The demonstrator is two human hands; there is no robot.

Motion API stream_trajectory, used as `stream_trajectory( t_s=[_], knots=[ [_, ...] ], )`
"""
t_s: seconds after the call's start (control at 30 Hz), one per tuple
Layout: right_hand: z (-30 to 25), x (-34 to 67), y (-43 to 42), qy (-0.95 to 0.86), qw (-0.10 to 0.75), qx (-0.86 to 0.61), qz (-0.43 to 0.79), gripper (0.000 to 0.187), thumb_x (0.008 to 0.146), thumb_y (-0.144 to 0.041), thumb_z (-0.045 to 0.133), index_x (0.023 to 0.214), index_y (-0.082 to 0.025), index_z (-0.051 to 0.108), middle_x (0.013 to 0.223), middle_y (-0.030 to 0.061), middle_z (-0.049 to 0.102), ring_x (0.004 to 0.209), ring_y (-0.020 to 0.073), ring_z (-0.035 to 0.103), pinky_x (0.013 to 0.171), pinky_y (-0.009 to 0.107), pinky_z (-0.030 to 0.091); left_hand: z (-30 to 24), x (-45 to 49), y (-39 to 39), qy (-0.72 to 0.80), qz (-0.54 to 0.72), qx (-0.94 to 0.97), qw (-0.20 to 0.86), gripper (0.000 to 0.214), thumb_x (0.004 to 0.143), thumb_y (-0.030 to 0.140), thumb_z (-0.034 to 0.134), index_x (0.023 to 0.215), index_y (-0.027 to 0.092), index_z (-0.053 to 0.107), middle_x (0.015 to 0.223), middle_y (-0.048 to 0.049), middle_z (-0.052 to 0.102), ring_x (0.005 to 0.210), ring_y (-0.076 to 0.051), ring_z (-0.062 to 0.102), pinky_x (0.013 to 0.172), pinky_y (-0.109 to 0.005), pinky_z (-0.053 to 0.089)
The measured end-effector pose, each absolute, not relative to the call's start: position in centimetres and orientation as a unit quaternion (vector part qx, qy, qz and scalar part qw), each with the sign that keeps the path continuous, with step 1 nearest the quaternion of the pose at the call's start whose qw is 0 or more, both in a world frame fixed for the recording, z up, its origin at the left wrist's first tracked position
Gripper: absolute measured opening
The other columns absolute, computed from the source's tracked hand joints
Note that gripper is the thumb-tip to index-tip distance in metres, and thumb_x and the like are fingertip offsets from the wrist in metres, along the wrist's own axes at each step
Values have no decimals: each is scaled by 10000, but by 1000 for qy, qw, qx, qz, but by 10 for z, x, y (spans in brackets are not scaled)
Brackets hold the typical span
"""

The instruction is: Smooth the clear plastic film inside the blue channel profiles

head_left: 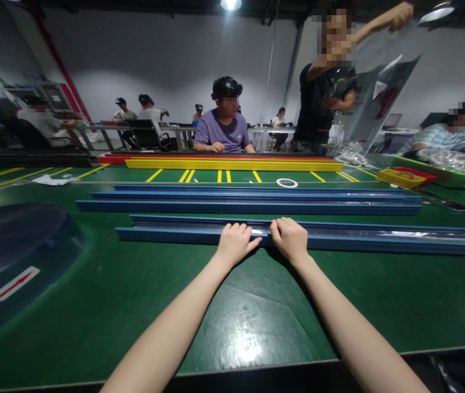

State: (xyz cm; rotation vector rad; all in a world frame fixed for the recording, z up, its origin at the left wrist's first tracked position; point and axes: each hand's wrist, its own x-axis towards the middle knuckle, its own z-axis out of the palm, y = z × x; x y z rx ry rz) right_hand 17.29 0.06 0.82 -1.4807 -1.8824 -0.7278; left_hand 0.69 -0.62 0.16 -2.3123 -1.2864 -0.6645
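Note:
A long blue channel-shaped rail (167, 234) lies across the green table in front of me. My left hand (236, 243) is closed over its near wall, with the fingers curled into the channel and the thumb pointing right along the front. Close by on the right, my right hand (291, 240) grips the blue rail with curled fingers. Between the hands a shiny strip shows inside the channel. Whether the rail is one piece or two meeting here, I cannot tell. Just beyond lie several more blue rails (249, 207), parallel to it.
Yellow rails (232, 164) and red ones lie farther back. A white ring (287, 183) rests before them. At left is a dark blue curved object (23, 245); at right, a green tray (461, 177) holds clear-wrapped items. A seated person (224, 128) and a standing person (318, 103) are opposite.

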Motion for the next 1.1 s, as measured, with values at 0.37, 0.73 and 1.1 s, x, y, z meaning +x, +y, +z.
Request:
stream_trajectory(
  t_s=[0.37, 0.73, 1.1],
  knots=[
    [16, 167, 4, -724, 233, -617, -204, 396, 811, -320, 319, 552, -172, 579, 599, 37, 603, 538, 103, 504, 484, 243, 194, 7, 6, -10, -473, -218, -836, 175, 368, 823, 467, 357, 756, 161, 549, 756, -65, 591, 732, -189, 524, 641, -314, 308],
    [20, 186, -7, -715, 207, -643, -181, 414, 815, -323, 302, 577, -170, 604, 634, 52, 626, 550, 124, 538, 482, 239, 227, 17, -1, -26, -445, -187, -859, 170, 250, 803, 410, 438, 842, 171, 501, 806, -41, 583, 773, -185, 522, 647, -291, 327],
    [24, 193, -11, -699, 197, -665, -173, 467, 825, -381, 287, 545, -190, 609, 608, 49, 630, 509, 119, 529, 464, 243, 220, 17, -61, -26, -479, -170, -840, 188, 357, 802, 501, 387, 736, 179, 527, 750, -37, 580, 730, -169, 526, 625, -279, 317]
  ],
)
